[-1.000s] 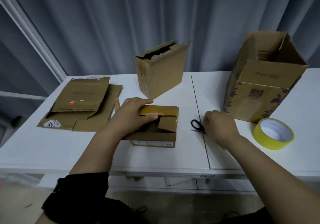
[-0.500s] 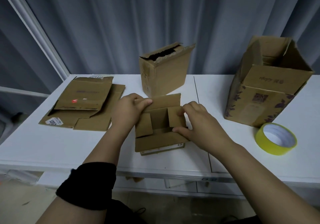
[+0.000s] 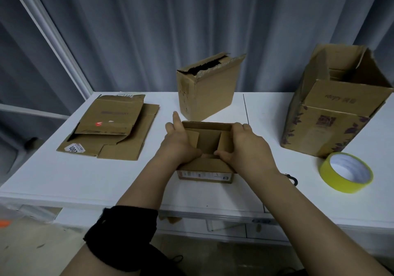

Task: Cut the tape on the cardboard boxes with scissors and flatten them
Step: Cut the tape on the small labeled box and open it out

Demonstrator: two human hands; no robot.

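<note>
Since the small box (image 3: 205, 168) stands open at the near middle of the table (image 3: 64, 179), we judge that its tape is already cut and that we are now parting the flaps so that it can fold down. Our left hand (image 3: 181, 142) grips the left wall, with the thumb on the near flap and the forefinger straight toward the far corner. Our right hand (image 3: 247, 148) curls over the right wall, and its thumb meets the other at the near flap. Both hands are clamped on cardboard.

The scissors (image 3: 293, 179) lie just right of our right forearm, mostly hidden, with only a dark handle loop showing. They are within reach, but this step needs both hands. The flattened boxes (image 3: 113, 126) are stacked at the left, out of the working space. The upright box (image 3: 207, 92) at the far middle and the large open box (image 3: 334, 113) at the right are, we judge, still to be done. A yellow tape roll (image 3: 346, 182) lies just near of the large one.
</note>
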